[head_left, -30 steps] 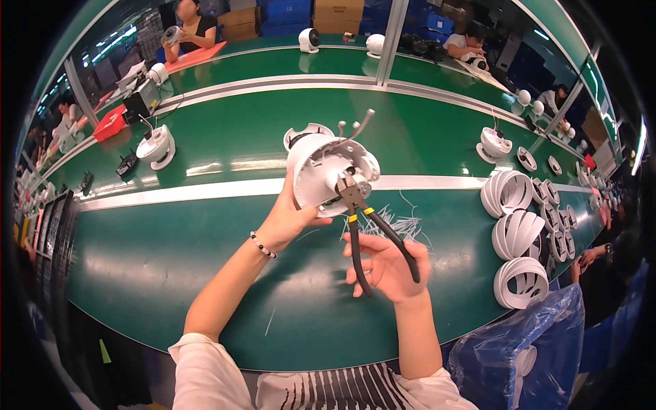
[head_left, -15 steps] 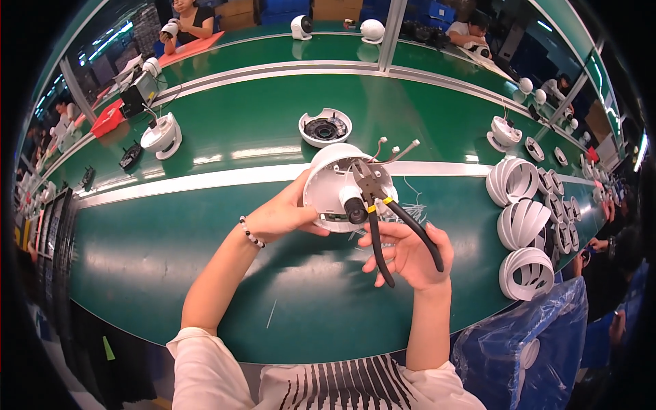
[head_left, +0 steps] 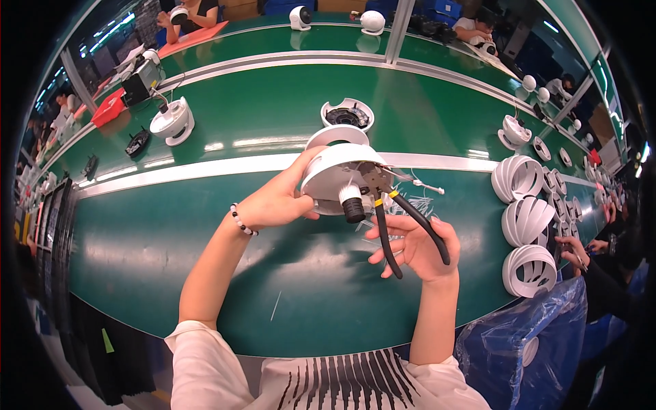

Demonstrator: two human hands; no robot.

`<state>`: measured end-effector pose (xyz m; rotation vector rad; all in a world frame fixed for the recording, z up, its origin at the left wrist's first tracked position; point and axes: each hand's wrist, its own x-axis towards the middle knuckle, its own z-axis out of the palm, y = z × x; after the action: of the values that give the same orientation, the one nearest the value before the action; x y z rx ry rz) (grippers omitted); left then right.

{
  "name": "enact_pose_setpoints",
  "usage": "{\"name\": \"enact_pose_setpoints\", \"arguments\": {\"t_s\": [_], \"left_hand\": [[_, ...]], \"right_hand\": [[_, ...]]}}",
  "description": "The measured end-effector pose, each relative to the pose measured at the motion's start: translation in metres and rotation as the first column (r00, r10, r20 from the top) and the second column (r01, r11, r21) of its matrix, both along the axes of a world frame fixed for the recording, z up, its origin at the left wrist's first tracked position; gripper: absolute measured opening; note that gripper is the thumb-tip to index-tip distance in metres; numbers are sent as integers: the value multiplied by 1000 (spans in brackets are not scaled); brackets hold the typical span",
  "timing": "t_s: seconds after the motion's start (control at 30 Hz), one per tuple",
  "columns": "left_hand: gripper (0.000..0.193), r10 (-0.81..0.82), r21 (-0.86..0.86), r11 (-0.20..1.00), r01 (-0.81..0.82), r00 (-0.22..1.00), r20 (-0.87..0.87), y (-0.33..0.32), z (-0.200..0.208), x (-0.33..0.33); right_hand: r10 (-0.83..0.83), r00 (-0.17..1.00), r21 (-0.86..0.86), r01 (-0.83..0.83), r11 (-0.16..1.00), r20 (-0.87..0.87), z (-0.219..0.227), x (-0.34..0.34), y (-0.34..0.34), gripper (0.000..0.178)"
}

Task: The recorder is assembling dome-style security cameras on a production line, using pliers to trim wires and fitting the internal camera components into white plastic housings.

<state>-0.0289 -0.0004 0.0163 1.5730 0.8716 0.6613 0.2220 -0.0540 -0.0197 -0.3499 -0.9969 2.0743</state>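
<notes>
The left hand (head_left: 277, 201) grips a white dome (head_left: 339, 179), held above the middle of the green bench (head_left: 205, 225). The right hand (head_left: 417, 249) is closed on black-handled pliers (head_left: 393, 219), whose tip meets the dome's underside. White vented shells (head_left: 526, 222) sit stacked at the bench's right edge

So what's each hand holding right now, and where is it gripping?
The left hand grips the white dome housing by its left rim. The right hand holds the pliers by their black handles, nose at the housing.
</notes>
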Motion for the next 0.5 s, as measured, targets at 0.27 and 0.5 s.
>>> {"name": "enact_pose_setpoints", "arguments": {"t_s": [0.27, 0.5], "left_hand": [[71, -32, -21, 999, 32, 999, 18, 2, -10, 5], [69, -25, -133, 991, 34, 998, 64, 2, -8, 5]], "right_hand": [[-184, 958, 89, 168, 982, 218, 3, -7, -3, 48], [-273, 927, 131, 246, 960, 258, 7, -19, -4, 35]]}}
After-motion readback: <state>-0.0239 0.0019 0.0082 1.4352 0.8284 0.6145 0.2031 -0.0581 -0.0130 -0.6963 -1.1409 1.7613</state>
